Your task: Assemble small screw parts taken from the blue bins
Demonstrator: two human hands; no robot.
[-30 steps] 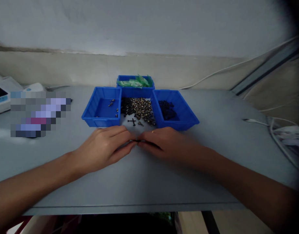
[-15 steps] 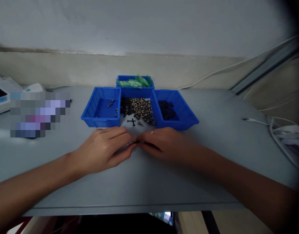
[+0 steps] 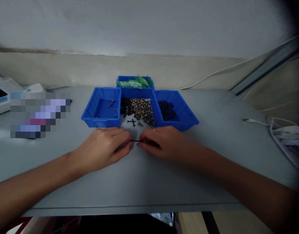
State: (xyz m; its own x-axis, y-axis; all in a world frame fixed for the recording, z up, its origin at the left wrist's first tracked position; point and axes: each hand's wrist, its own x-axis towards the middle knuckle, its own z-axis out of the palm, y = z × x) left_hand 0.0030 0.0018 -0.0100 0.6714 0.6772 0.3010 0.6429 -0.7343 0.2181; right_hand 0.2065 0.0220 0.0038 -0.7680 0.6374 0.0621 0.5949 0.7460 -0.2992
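Observation:
Between my two hands stretches a thin black screw (image 3: 135, 140), its ends covered by my fingertips. My left hand (image 3: 110, 143) pinches one end, thumb below the fingers. From the other side my right hand (image 3: 161, 140), with a ring on one finger, grips the other end. Just beyond them, two black screws (image 3: 131, 122) lie crossed on the table, and a single brass-coloured screw (image 3: 140, 124) rests beside them. Behind these is a heap of brass-coloured screws (image 3: 142, 109), with darker screws (image 3: 126, 106) at its left.
A left blue bin (image 3: 100, 122) holds a few brass-coloured screws. Dark small parts fill part of the right blue bin (image 3: 186, 120). Green plastic bags (image 3: 135, 82) sit in the rear bin. A blurred-out object (image 3: 42, 113) and white device stand left; white cables (image 3: 256, 121) lie right.
My hands have drawn slightly apart, so more of the thin black screw shows between the fingertips. The bins and heap stay where they were.

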